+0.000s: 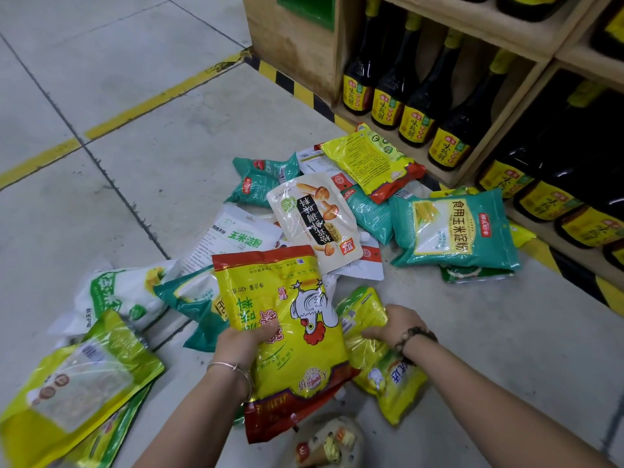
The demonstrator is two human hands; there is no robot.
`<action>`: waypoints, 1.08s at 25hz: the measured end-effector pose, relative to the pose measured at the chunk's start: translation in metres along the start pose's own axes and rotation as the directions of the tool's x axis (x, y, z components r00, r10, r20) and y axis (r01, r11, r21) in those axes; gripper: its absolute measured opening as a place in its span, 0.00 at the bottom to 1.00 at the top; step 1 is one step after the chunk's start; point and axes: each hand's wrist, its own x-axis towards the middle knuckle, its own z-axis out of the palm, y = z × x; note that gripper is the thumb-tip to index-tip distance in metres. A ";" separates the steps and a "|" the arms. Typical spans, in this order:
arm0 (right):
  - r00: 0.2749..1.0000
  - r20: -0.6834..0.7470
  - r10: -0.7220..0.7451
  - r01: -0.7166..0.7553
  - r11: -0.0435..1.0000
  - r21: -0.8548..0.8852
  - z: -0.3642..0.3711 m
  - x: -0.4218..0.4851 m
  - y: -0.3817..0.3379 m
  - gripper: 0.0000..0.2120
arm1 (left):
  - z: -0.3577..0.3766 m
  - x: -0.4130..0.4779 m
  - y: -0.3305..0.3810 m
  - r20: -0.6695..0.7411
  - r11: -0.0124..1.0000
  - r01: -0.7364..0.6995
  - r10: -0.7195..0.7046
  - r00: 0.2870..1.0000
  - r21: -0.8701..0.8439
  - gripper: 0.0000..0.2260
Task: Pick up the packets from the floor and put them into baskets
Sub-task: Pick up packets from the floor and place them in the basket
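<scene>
The left hand [248, 342] has its fingers curled over the left edge of a yellow chicken packet [290, 319], thumb pressed on its face. The packet is lifted off the floor [135, 96], its long axis running away from the person with the red end nearest. The right hand [396, 325] clutches the upper part of a yellow-green packet [374, 352] just beside it, which slants down toward the near right. Both hands are full, and no basket shows anywhere in view, so the coming move probably turns on carrying these two out of frame to wherever the baskets stand. The rest of the scatter lies ahead and to the left: a mushroom packet [314, 217] straight beyond the chicken packet, a teal starch packet [456, 231] on the right by the wooden shelf [293, 49] of dark bottles [415, 106], and a white packet [114, 295] on the left. The right hand is nearer the teal one and the left hand nearer the white one.
</scene>
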 end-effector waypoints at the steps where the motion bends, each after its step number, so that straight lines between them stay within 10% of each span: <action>1: 1.000 -0.030 -0.003 0.006 0.995 0.096 -0.005 0.001 0.008 0.24 | 0.001 0.000 0.000 -0.013 1.000 -0.010 0.010 1.000 0.002 0.26; 10: 0.922 -0.377 0.091 0.099 0.884 0.456 -0.062 -0.018 0.039 0.14 | 0.031 -0.019 0.001 -0.013 0.990 -0.142 0.142 0.990 0.011 0.41; 17: 0.813 -0.547 0.198 0.178 0.811 0.557 -0.131 -0.071 0.050 0.19 | 0.068 -0.057 0.029 0.070 0.937 -0.342 0.347 0.935 -0.069 0.09; 27: 0.662 -0.600 0.449 0.306 0.569 0.763 -0.217 -0.179 0.084 0.17 | 0.128 -0.161 0.106 0.378 0.805 -0.590 0.564 0.734 -0.054 0.08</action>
